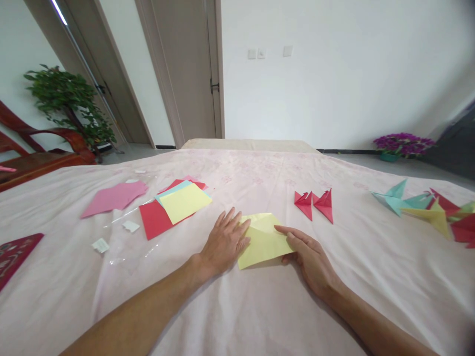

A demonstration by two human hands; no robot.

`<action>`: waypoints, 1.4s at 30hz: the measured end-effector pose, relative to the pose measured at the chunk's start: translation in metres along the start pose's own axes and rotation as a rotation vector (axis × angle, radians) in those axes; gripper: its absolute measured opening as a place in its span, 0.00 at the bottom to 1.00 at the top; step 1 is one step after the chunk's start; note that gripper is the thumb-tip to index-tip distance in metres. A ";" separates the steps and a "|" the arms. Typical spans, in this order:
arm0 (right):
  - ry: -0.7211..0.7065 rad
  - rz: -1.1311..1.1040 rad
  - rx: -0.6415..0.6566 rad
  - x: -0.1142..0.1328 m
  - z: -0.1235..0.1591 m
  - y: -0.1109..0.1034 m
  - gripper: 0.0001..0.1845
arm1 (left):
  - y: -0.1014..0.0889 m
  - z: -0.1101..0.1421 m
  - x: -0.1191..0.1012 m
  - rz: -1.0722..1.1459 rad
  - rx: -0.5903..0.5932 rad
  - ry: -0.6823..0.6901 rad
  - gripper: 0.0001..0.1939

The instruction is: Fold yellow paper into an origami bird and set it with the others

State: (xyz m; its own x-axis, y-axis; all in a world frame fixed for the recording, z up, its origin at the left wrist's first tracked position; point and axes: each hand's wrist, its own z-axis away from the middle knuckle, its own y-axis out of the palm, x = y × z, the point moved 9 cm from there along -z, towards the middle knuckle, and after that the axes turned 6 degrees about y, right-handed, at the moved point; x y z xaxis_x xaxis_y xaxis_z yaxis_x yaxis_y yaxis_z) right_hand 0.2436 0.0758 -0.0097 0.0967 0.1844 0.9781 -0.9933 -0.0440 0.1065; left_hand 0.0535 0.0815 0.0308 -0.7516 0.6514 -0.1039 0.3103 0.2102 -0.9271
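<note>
A yellow sheet of origami paper [261, 242] lies on the cloth between my hands, with faint creases near its far edge. My left hand [224, 242] is flat with its fingers stretched out, and its fingertips and thumb touch the paper's left side. On the right edge, my right hand [309, 257] pinches the paper between thumb and fingers, lifting that corner slightly. Two folded red paper cranes [313, 205] rest beyond my right hand. To the left is a loose stack of sheets, with a yellow sheet [185, 202] on top and a red sheet [152, 220] beneath.
Pink sheets [113, 198] and clear plastic wrapping with paper scraps [100, 245] lie at the left. A dark red printed item [18, 254] is at the left edge. Several folded paper cranes [426, 207] sit at the far right. A pale tablecloth [252, 316] covers the table.
</note>
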 end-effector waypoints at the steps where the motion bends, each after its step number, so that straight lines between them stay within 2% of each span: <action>1: -0.010 -0.009 -0.005 0.001 0.001 -0.001 0.23 | 0.001 0.000 0.000 0.014 0.003 0.005 0.24; 8: 0.029 -0.091 -0.060 -0.003 0.002 -0.010 0.19 | 0.006 0.000 -0.001 0.078 0.016 0.047 0.25; 15: 0.050 -0.010 -0.062 -0.003 0.003 -0.014 0.16 | 0.004 0.003 -0.011 0.151 0.043 0.142 0.25; 19: 0.057 -0.037 -0.042 -0.005 0.002 -0.013 0.17 | 0.002 0.003 -0.012 0.184 0.027 0.168 0.25; 24: 0.057 -0.119 0.011 -0.003 0.004 -0.009 0.20 | 0.003 0.003 -0.014 0.177 0.075 0.185 0.23; 30: 0.047 -0.004 0.030 0.003 0.005 0.000 0.24 | 0.001 0.002 -0.011 0.245 0.060 0.140 0.19; 33: -0.026 0.056 -0.006 0.007 0.004 0.000 0.19 | -0.007 0.003 0.000 0.287 -0.060 0.051 0.18; 37: -0.162 0.085 -0.049 0.015 0.006 -0.008 0.15 | -0.016 0.017 0.037 0.414 -0.335 -0.241 0.21; 40: -0.259 0.103 -0.095 0.024 0.012 -0.014 0.11 | 0.000 0.028 0.062 0.647 -0.369 -0.493 0.26; 42: -0.307 0.098 -0.106 0.029 0.016 -0.013 0.11 | 0.009 0.030 0.065 0.777 -0.344 -0.584 0.27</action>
State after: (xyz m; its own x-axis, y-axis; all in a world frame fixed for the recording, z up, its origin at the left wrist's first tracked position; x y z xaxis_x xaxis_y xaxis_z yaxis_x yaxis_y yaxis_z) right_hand 0.2607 0.0656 0.0198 -0.0012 -0.1203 0.9927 -0.9983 0.0581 0.0058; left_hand -0.0097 0.1039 0.0049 -0.4098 0.2602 -0.8743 0.9119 0.1399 -0.3858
